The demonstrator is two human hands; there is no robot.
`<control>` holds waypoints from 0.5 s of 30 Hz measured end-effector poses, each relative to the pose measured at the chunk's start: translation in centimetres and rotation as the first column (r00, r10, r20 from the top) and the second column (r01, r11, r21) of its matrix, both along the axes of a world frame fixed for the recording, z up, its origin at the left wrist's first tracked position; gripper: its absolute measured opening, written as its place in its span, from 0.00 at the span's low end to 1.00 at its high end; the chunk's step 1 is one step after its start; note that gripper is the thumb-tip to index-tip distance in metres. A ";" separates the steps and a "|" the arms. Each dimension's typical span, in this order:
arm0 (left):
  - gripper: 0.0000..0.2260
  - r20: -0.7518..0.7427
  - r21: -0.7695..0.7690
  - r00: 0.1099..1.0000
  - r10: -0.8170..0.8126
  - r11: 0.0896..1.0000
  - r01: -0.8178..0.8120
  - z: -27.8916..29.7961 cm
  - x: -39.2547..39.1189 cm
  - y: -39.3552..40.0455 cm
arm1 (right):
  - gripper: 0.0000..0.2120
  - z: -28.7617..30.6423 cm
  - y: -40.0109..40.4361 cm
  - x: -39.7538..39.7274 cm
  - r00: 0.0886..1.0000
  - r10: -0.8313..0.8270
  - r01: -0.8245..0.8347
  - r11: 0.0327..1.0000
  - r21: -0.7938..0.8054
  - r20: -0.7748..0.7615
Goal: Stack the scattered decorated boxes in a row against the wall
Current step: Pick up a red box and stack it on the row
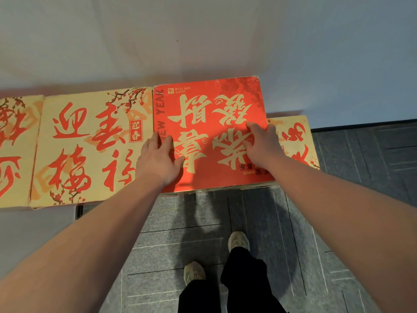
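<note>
A red box [209,114] with cream calligraphy sits against the white wall [203,37], at the top of a stack. My left hand [159,159] lies flat on its near left part, fingers spread. My right hand [262,144] presses flat on its right side. To its left stands a cream box [90,145] with red characters and plum blossom, touching it. Another cream box [15,150] shows at the far left edge. A lower cream box [295,141] with red print sits to the right, partly hidden behind my right hand.
Grey carpet tiles [338,222] cover the floor in front of the row. My two feet [216,256] in light shoes and black trousers stand close to the boxes. A pale surface [33,233] lies below the left boxes.
</note>
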State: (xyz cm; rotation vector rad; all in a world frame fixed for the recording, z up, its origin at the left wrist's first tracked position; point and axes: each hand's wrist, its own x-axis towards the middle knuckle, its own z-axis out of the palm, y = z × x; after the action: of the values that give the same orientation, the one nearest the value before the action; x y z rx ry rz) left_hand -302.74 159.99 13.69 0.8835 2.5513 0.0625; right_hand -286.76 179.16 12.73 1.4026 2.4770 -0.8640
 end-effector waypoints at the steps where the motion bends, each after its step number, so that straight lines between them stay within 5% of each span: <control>1: 0.31 0.010 -0.002 1.000 -0.006 1.000 0.006 0.2 0.0 0.0 | 0.24 0.0 0.0 0.0 1.000 0.014 -0.014 1.000 -0.005 0.026; 7: 0.29 0.038 -0.055 0.997 -0.074 0.996 0.076 4.8 -0.4 0.5 | 0.21 4.2 -2.1 0.2 0.997 0.065 -0.067 0.997 0.041 0.038; 15: 0.29 -0.004 -0.072 0.984 -0.178 0.982 0.177 17.9 0.5 -1.0 | 0.23 17.7 -3.8 1.4 0.965 0.247 -0.255 0.963 0.084 0.089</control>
State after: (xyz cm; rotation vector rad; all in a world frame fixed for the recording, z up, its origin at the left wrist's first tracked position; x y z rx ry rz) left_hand -302.20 158.96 31.61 1.0810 2.4561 -0.0873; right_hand -285.35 175.37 30.42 1.0908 2.5910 -0.6346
